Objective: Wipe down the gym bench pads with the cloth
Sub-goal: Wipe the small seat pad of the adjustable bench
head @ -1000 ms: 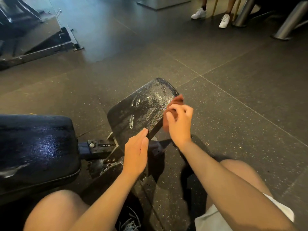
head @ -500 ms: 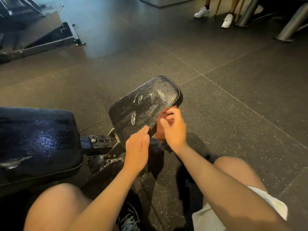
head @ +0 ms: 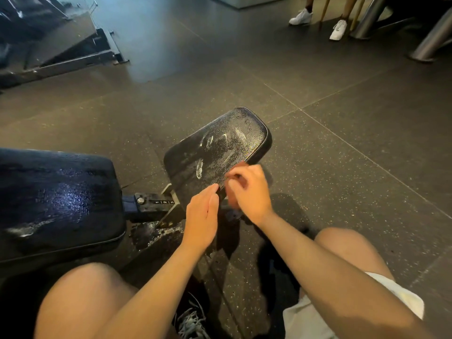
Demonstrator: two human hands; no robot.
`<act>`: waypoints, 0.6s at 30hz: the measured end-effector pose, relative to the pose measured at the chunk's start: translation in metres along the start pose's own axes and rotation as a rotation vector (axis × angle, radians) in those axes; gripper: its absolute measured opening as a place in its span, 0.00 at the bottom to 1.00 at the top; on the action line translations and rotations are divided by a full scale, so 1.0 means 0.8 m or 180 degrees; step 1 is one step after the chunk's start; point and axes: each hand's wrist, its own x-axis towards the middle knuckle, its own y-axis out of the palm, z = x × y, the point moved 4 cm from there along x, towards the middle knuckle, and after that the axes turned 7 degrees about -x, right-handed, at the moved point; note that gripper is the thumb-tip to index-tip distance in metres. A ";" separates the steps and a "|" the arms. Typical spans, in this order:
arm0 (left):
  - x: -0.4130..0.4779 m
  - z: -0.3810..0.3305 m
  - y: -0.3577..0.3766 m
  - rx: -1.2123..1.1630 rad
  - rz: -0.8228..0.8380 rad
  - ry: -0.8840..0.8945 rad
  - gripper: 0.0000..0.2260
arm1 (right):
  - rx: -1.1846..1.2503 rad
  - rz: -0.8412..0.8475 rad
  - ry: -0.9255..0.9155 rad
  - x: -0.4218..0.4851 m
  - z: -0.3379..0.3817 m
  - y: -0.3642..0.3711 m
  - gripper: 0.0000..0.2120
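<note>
Cloth (head: 231,200) gripped in curled r. hand (head: 249,192) at seat pad (head: 220,145) edge, l. hand (head: 201,216) flat, fingertips on pad

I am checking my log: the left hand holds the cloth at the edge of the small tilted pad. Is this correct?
Not quite: the head view shows the right hand holding the cloth at the edge of the small tilted pad.

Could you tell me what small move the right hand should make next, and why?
Probably sweep the cloth up across the face of the small pad: the right hand grips it at the pad's near right edge, droplets and smears cover that face, and the left hand touches the near edge.
</note>
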 end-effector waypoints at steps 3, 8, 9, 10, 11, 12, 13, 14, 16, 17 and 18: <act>-0.008 -0.006 -0.003 -0.0024 0.0179 -0.0103 0.19 | 0.0278 -0.0605 0.0337 0.033 -0.003 -0.036 0.09; 0.002 0.002 0.002 -0.0045 0.0203 -0.0085 0.20 | 0.0330 -0.0430 0.0511 0.007 0.003 -0.002 0.09; 0.007 0.000 0.005 -0.0093 0.0200 -0.0039 0.19 | 0.0294 -0.0287 0.0485 -0.005 0.002 0.006 0.09; 0.012 -0.007 0.009 -0.0163 0.0186 0.0009 0.17 | 0.0256 -0.0138 0.0454 -0.013 -0.001 0.011 0.10; 0.016 -0.015 0.011 -0.0244 0.0167 0.0075 0.14 | 0.0198 0.0001 0.0421 -0.016 -0.005 0.012 0.10; 0.019 -0.023 0.013 -0.0263 0.0134 0.0177 0.13 | 0.0161 0.0097 0.0403 -0.014 -0.005 0.008 0.11; 0.022 -0.028 0.015 -0.0239 0.0106 0.0252 0.13 | 0.0133 0.0083 0.0381 -0.007 -0.007 0.001 0.11; 0.024 -0.031 0.015 -0.0172 0.0096 0.0278 0.13 | 0.0162 -0.0048 0.0367 0.003 -0.008 -0.008 0.12; 0.028 -0.028 0.018 -0.0026 0.0139 0.0224 0.18 | 0.0398 -0.0537 0.0466 0.027 -0.010 -0.032 0.15; 0.030 -0.025 0.019 0.0028 0.0176 0.0151 0.20 | 0.0589 -0.0756 0.0574 0.038 -0.009 -0.042 0.16; 0.031 -0.024 0.019 0.0046 0.0201 0.0080 0.21 | 0.0704 -0.0861 0.0663 0.047 -0.007 -0.046 0.16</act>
